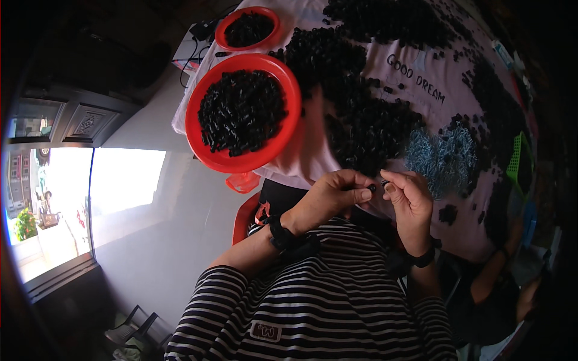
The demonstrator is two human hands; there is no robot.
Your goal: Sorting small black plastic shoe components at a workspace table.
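Between the thumb and index finger of my left hand (328,195) is a small round black plastic piece (372,188). Close beside it, my right hand (412,204) is pinched, thumb against index finger; a tiny dark thing shows at the fingertips, too small to name. Both hands hover above the near edge of the table. Just beyond them lies a heap of small black plastic pieces (373,129) on a pale pink cloth (460,219). A tangled pile of thin blue-grey strands (442,156) sits beyond my right hand.
A large red plate (293,111) full of black pieces stands at the left, with a smaller red plate (220,33) behind it. At the far right is a green basket (516,159). Another person's arm (490,277) shows at the lower right. A red chair (245,216) is beside me.
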